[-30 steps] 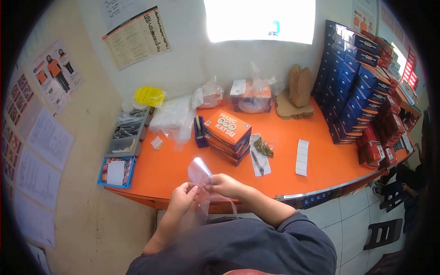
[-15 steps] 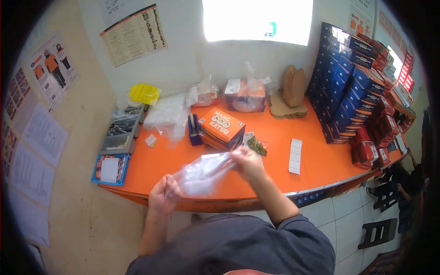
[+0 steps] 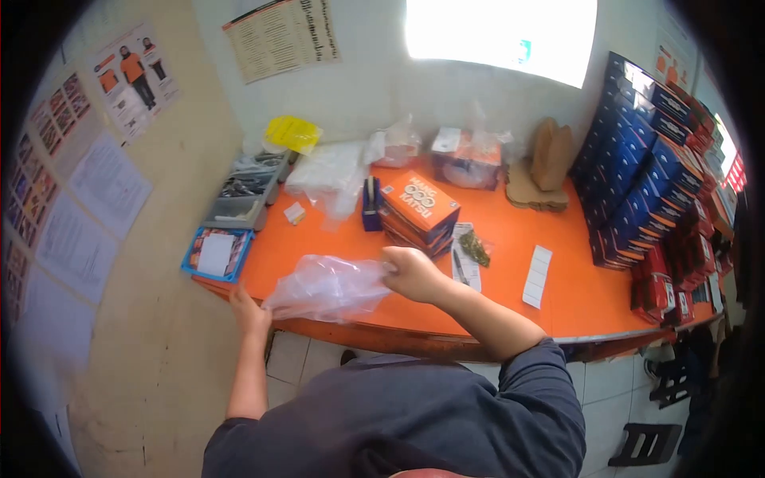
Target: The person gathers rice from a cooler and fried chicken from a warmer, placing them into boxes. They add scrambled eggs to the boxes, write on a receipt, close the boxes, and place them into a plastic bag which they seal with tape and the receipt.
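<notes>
A clear plastic bag [image 3: 327,288] is stretched between my two hands above the front edge of the orange table. My left hand [image 3: 252,311] grips its lower left end. My right hand [image 3: 413,272] is closed on the opposite end, just in front of the stacked orange and blue boxes [image 3: 418,209] marked "Mang Katsu". To the right of that hand lie a paper slip with a pen [image 3: 465,267] and a small packet with dark green contents [image 3: 475,248]. A blue tape dispenser [image 3: 371,205] stands left of the boxes.
The orange table [image 3: 510,311] holds a pile of plastic bags [image 3: 327,171], a grey utensil tray [image 3: 247,195], a blue basket [image 3: 190,259] and a white label strip [image 3: 536,276]. Tall stacks of blue boxes [image 3: 629,171] rise at the right, near brown cardboard [image 3: 535,191].
The bag has been pulled out wider, with my left hand moving left and my right hand slightly left. My view has shifted, so the table's things appear farther right.
</notes>
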`<state>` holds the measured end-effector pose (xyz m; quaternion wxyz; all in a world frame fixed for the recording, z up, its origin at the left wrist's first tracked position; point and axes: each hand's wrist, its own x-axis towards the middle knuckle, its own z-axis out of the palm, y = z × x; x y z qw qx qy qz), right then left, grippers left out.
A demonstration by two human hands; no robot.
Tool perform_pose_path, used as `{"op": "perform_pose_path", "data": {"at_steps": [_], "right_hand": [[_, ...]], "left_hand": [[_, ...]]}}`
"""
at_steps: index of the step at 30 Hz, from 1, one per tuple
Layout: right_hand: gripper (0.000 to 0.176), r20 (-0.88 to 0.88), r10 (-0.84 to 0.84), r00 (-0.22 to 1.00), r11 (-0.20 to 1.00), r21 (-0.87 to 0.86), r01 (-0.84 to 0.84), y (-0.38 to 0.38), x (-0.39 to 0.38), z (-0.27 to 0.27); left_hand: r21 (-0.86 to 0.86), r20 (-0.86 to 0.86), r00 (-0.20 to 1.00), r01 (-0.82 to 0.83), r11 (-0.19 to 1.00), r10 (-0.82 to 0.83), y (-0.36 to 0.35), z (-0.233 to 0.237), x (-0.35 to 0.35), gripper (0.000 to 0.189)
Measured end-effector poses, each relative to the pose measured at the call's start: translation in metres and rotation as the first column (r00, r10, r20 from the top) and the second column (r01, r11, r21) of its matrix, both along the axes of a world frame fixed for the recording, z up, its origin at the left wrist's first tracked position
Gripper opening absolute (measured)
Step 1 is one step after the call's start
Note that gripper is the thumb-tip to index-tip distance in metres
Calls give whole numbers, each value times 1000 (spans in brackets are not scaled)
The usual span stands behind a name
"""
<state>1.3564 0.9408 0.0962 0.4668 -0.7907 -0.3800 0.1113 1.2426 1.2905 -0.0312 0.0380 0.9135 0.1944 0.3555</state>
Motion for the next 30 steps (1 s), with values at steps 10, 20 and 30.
{"op": "perform_pose_path", "data": {"at_steps": [10, 20, 30], "right_hand": [[23, 358, 496, 791, 863, -301, -405, 119, 27, 76], [25, 964, 11, 265, 923, -112, 369, 138, 74, 184], [41, 43, 475, 879, 839, -324, -438, 27, 5, -107]], "left_hand": [[-12, 92, 884, 461, 887, -459, -40, 180, -15, 23], [26, 36, 967, -255, 967, 254, -19, 283, -67, 24], [-681, -694, 652, -457, 571, -306, -18, -47, -236, 22]]}}
